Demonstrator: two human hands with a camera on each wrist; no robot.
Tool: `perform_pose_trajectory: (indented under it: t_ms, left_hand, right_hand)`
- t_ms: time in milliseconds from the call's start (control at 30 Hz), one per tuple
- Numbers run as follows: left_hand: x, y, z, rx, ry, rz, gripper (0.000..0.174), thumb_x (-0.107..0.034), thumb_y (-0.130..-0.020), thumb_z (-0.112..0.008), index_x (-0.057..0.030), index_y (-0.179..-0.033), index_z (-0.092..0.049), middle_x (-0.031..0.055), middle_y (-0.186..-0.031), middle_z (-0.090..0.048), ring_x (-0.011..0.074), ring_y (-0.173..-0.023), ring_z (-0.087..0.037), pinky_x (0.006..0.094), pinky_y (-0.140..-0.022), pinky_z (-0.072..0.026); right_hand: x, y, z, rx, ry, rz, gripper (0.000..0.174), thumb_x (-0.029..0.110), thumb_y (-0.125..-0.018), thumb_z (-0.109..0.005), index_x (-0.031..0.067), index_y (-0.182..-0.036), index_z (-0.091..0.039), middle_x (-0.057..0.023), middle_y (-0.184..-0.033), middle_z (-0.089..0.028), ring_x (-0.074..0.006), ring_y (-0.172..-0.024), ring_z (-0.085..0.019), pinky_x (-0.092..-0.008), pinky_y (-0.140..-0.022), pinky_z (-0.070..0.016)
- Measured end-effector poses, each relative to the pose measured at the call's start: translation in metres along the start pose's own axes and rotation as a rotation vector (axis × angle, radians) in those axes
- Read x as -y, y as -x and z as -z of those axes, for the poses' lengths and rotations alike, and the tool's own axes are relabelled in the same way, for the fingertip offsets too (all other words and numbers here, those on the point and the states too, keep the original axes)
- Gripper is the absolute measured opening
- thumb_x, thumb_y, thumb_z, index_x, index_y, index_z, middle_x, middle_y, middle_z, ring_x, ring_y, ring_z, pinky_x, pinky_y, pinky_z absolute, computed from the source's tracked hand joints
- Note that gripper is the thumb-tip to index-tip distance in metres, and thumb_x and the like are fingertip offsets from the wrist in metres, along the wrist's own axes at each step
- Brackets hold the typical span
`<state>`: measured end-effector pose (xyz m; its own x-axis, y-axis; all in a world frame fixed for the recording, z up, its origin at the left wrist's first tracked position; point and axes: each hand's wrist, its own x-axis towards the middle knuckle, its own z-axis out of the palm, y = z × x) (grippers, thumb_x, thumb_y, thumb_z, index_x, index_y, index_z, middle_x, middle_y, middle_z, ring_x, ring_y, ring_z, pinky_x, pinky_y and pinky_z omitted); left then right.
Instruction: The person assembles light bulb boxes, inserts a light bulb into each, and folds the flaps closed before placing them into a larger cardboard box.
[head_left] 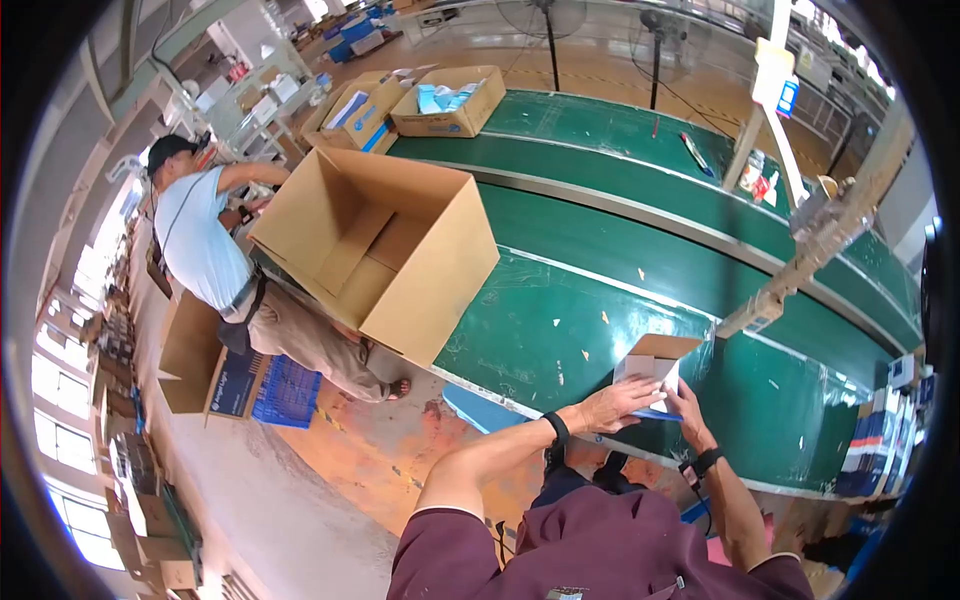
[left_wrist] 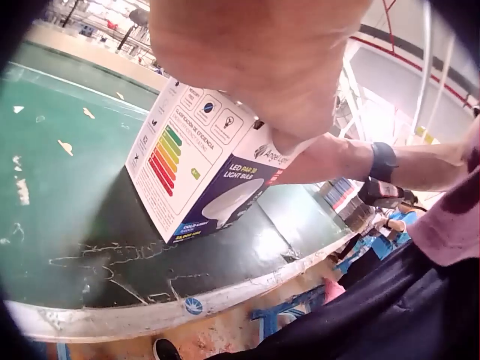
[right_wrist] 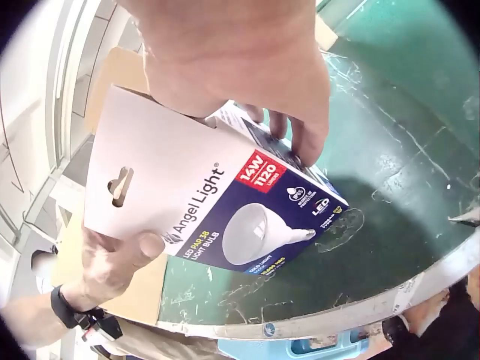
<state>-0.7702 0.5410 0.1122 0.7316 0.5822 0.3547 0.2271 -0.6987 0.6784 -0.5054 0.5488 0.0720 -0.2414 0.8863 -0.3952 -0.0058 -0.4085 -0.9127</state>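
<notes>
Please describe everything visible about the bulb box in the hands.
The bulb box is a cardboard carton, white and dark blue, printed "Angel Light" and "LED PAR 38 light bulb", with a bulb picture and a coloured energy chart on one side. Its hang tab has a slot; a top flap stands open. It rests tilted on the green belt near the edge, gripped by the left hand and right hand.

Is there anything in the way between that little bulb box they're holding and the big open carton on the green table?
Nothing visible. The left hand and right hand grip the bulb box directly. Between it and the open carton lies only bare green table with a few small paper scraps.
</notes>
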Motion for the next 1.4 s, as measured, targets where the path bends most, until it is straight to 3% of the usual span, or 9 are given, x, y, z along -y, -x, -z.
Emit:
perform_pose_trajectory:
  t_ms: [133,233,333,400,533,667,833,1200,1400]
  left_hand:
    - [0.014,0.011,0.014,0.115,-0.184,-0.055,0.078,-0.019,-0.083,-0.083,-0.0124,-0.154,-0.051,0.0204,-0.166,-0.040,0.0399,-0.154,-0.038,0.0520,-0.128,-0.0325]
    - [0.026,0.014,0.009,0.096,-0.072,-0.001,0.062,-0.028,-0.088,-0.081,-0.0128,-0.145,-0.063,0.0228,-0.161,-0.048,0.0424,-0.146,-0.048,0.0461,-0.120,-0.0427]
    - [0.029,0.008,0.009,0.107,-0.233,-0.079,0.053,-0.029,-0.093,-0.075,-0.0167,-0.143,-0.063,0.0151,-0.165,-0.045,0.0369,-0.155,-0.037,0.0497,-0.127,-0.0303]
    - [0.029,0.004,0.009,0.141,-0.291,-0.073,0.057,-0.032,-0.092,-0.075,-0.0182,-0.145,-0.060,0.0122,-0.165,-0.045,0.0342,-0.155,-0.037,0.0514,-0.129,-0.0245]
    - [0.024,0.003,0.010,0.187,-0.290,0.045,0.060,-0.033,-0.089,-0.078,-0.0167,-0.144,-0.061,0.0139,-0.159,-0.051,0.0380,-0.150,-0.043,0.0499,-0.128,-0.0287]
    - [0.022,0.000,0.019,0.169,-0.169,0.070,0.060,-0.031,-0.086,-0.080,-0.0131,-0.141,-0.064,0.0167,-0.150,-0.058,0.0396,-0.142,-0.051,0.0497,-0.123,-0.0375]
    - [0.029,0.010,0.007,0.143,-0.186,0.045,0.063,-0.022,-0.083,-0.084,-0.0076,-0.141,-0.062,0.0196,-0.143,-0.060,0.0445,-0.137,-0.052,0.0531,-0.118,-0.0421]
    - [-0.041,0.038,-0.024,-0.427,-0.267,0.569,0.083,-0.003,-0.074,-0.083,-0.0079,-0.151,-0.053,0.0213,-0.149,-0.056,0.0426,-0.144,-0.048,0.0502,-0.118,-0.0414]
    - [-0.028,0.039,-0.029,-0.212,-0.493,0.388,0.070,0.002,-0.080,-0.070,-0.0184,-0.147,-0.064,0.0221,-0.163,-0.045,0.0436,-0.148,-0.046,0.0540,-0.117,-0.0418]
  right_hand:
    - [0.005,0.001,-0.004,0.002,0.083,-0.002,0.056,0.027,-0.105,-0.069,0.0007,-0.152,-0.052,-0.0085,-0.136,-0.066,-0.0172,-0.121,-0.063,-0.0320,-0.103,-0.0502]
    - [0.012,-0.002,-0.008,-0.006,0.132,-0.058,0.058,0.028,-0.105,-0.069,-0.0018,-0.152,-0.051,-0.0109,-0.140,-0.065,-0.0187,-0.125,-0.063,-0.0333,-0.107,-0.0501]
    - [0.072,0.007,0.006,-0.006,0.155,0.143,0.069,0.034,-0.108,-0.062,0.0003,-0.163,-0.038,-0.0153,-0.167,-0.043,-0.0240,-0.153,-0.040,-0.0375,-0.124,-0.0322]
    - [0.135,0.008,0.001,-0.039,0.224,0.251,0.059,0.038,-0.109,-0.059,0.0001,-0.154,-0.053,-0.0132,-0.156,-0.056,-0.0239,-0.146,-0.049,-0.0373,-0.122,-0.0366]
    - [0.167,-0.009,-0.008,0.406,0.643,0.162,0.046,0.041,-0.110,-0.058,0.0033,-0.130,-0.073,-0.0166,-0.137,-0.069,-0.0266,-0.131,-0.061,-0.0390,-0.117,-0.0420]
    - [0.148,-0.002,-0.005,0.668,0.991,0.412,0.062,0.051,-0.101,-0.068,0.0093,-0.147,-0.063,-0.0208,-0.156,-0.054,-0.0364,-0.146,-0.047,-0.0494,-0.121,-0.0382]
    - [0.117,-0.017,-0.005,0.589,1.098,0.469,0.082,0.059,-0.094,-0.070,0.0169,-0.160,-0.047,-0.0253,-0.165,-0.038,-0.0558,-0.149,-0.036,-0.0672,-0.120,-0.0313]
    - [0.062,-0.017,0.001,0.485,1.112,0.986,0.044,0.029,-0.089,-0.082,0.0285,-0.132,-0.073,-0.0057,-0.155,-0.057,-0.0396,-0.150,-0.044,-0.0728,-0.116,-0.0353]
    - [0.050,-0.022,0.005,0.540,1.026,0.927,0.038,0.032,-0.100,-0.071,0.0218,-0.137,-0.071,-0.0049,-0.159,-0.054,-0.0344,-0.154,-0.040,-0.0718,-0.124,-0.0218]
